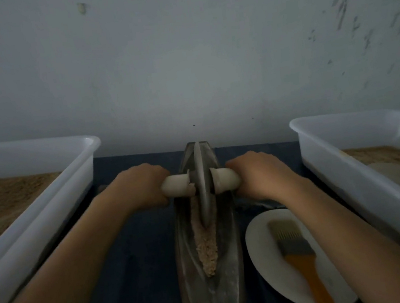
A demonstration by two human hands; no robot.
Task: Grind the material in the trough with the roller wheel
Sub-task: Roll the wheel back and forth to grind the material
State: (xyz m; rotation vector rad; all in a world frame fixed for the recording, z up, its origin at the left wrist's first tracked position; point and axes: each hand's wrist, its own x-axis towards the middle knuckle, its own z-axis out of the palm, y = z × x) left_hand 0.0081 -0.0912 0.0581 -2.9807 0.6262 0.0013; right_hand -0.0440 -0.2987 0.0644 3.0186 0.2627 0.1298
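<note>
A dark blue worktop (137, 262) is carrying the trough (193, 293), flanked by two white tubs (47, 206) (352, 181), a white plate (267, 257) sitting just right of the trough.

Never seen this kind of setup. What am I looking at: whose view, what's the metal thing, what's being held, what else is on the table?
There is no machine here: a person works with bare hands, and the single picture comes from a camera worn on their head, looking forward and down.

In the middle lies a long, boat-shaped metal trough with coarse tan material along its groove. A thin metal roller wheel stands on edge in that groove, with a pale handle sticking out on each side like an axle. The left hand grips one end and the right hand the other, both with a closed grip.

On the dark blue cloth, a white plate to the right holds a brush with an orange handle. White plastic tubs sit at the far left and far right, each holding brownish granular material.
</note>
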